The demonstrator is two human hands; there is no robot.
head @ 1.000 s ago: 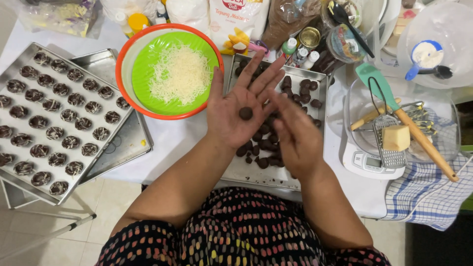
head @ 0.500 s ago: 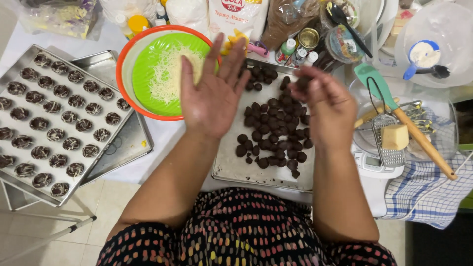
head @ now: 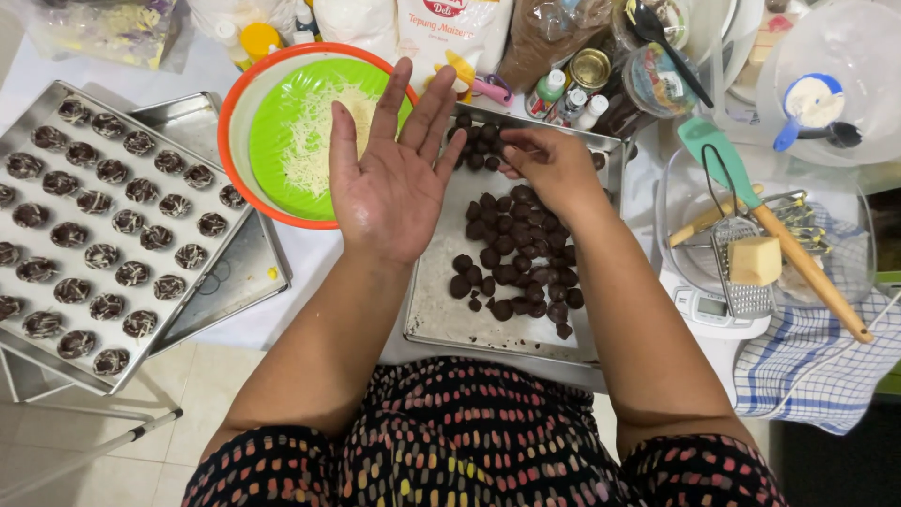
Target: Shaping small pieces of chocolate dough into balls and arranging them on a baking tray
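The left hand [head: 389, 183] is spread flat and empty over the surface; the right hand [head: 549, 164], at three o'clock from it, curls onto the dark balls [head: 516, 268], perhaps pinching one. Many coated balls fill the tray [head: 28, 361] at nine o'clock; a pile of plain ones remains.

left: tray of topped balls [head: 113, 216] on the tabletop [head: 319, 263]
middle: bowl [head: 246, 113] behind it, holding shreds
right: tray of plain balls [head: 441, 310], grater [head: 741, 272] and scale [head: 699, 305] further right
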